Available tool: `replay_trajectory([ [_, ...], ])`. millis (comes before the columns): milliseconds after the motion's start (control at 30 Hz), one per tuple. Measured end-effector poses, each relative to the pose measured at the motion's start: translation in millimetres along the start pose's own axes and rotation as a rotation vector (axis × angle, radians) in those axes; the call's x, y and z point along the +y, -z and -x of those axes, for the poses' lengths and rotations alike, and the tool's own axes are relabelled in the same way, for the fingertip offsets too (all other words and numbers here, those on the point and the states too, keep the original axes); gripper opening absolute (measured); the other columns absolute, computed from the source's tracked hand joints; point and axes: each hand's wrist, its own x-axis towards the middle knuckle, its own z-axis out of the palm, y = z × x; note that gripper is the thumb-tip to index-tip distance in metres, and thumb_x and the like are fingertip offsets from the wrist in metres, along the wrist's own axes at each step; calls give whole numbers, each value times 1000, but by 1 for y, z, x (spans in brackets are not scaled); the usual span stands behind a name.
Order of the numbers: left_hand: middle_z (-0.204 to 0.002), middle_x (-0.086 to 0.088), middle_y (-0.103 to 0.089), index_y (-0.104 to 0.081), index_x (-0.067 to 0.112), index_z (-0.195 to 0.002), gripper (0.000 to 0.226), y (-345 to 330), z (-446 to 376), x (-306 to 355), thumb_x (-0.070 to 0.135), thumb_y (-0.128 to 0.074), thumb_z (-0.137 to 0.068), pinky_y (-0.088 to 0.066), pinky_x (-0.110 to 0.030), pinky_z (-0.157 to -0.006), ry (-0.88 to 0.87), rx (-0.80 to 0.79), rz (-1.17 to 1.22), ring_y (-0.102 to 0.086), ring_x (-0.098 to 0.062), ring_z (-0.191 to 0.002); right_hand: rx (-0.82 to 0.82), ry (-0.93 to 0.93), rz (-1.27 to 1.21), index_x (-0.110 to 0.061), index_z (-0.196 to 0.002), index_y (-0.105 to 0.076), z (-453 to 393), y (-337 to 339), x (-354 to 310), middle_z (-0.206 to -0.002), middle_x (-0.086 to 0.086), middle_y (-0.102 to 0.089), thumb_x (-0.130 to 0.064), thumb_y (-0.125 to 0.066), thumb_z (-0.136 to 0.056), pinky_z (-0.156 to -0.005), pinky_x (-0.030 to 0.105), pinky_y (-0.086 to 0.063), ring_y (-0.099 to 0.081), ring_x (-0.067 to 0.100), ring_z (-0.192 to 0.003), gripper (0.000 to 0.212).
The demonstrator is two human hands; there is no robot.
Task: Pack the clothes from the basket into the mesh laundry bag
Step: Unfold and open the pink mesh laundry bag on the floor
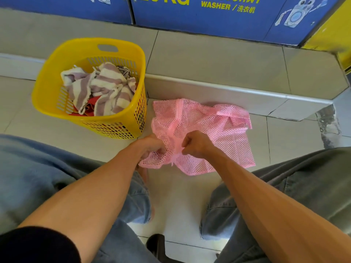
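Observation:
A pink mesh laundry bag (214,130) lies crumpled on the tiled floor in front of me, its zipper seam running down the middle. My left hand (152,147) grips the mesh on the left of the seam near the bag's near edge. My right hand (195,144) pinches the bag at the zipper just right of the seam. To the left stands a yellow plastic basket (49,92) holding a purple-and-white striped cloth (102,86) on top of red clothes (93,104).
A raised tiled step (228,90) runs behind the bag and basket, with blue washer panels (209,18) above it. My knees in jeans (284,188) flank the floor space on both sides. A dark shoe (155,243) shows at the bottom.

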Motion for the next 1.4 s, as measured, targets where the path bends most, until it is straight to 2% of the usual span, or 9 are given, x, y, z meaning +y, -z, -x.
replay_trajectory([
  [100,-124,-22,-57,-48,-2,-133,82,-2,-9,-4,-3,-63,-52,-52,-49,-98,-29,32,60,-57,-39,-113,-178,-37,17,-1,-101,-79,9,-9,-2,-99,11,-79,-21,-87,-80,-83,36,-60,-76,28,-88,30],
  [233,-116,-18,-59,-54,-2,-115,60,-6,-2,0,-3,-60,-55,-50,-52,-100,-35,38,96,-57,-41,-115,-106,-112,-277,-6,-81,-71,17,-25,-1,-92,17,-79,-20,-80,-88,-61,28,-52,-72,22,-73,17],
  [433,-158,-10,-28,-20,10,-154,98,-3,36,18,21,-78,-76,-38,-40,-110,-96,152,-143,-33,-31,-143,-20,-136,-393,3,-80,-78,10,-23,-2,-91,26,-78,-11,-74,-89,-69,37,-56,-66,24,-70,17],
  [567,-126,-12,-55,-48,13,-134,78,-6,50,23,32,-80,-66,-49,-41,-93,-394,475,-603,-51,-33,-119,43,-60,-327,2,-83,-81,9,-18,-7,-87,22,-79,-6,-72,-88,-81,43,-61,-66,22,-72,13],
  [700,-66,-3,-57,-69,6,-72,35,-23,60,24,41,-75,-76,-46,-34,-63,-426,343,-735,-65,-30,-79,-2,-11,-310,-1,-97,-82,12,-11,-12,-82,12,-75,-3,-72,-87,-73,36,-58,-64,20,-75,14],
  [833,-78,1,-69,-78,17,-85,28,-32,51,8,44,-75,-79,-51,-33,-71,-384,338,-722,-68,-23,-86,-62,-29,-344,-1,-97,-81,13,-4,-8,-95,21,-78,-3,-75,-87,-64,27,-53,-63,19,-75,12],
  [1033,-69,3,-65,-71,16,-68,21,-27,48,8,33,-82,-72,-47,-30,-64,-326,298,-573,-64,-20,-77,-20,98,-133,0,-101,-80,-1,-2,-14,-95,6,-78,-12,-69,-96,-71,31,-56,-70,20,-78,17],
  [1167,-66,3,-66,-70,17,-61,21,-29,43,4,28,-84,-71,-49,-30,-67,-300,292,-445,-64,-18,-74,-32,120,-21,8,-99,-76,-18,8,-22,-102,25,-77,-12,-66,-96,-74,36,-54,-72,39,-98,23],
  [1400,-92,4,-66,-62,24,-91,23,-24,37,3,27,-80,-76,-56,-41,-82,-349,476,-455,-62,-22,-92,-17,101,-3,10,-94,-76,-34,13,-23,-98,30,-75,-11,-64,-97,-69,36,-56,-66,29,-72,24],
])
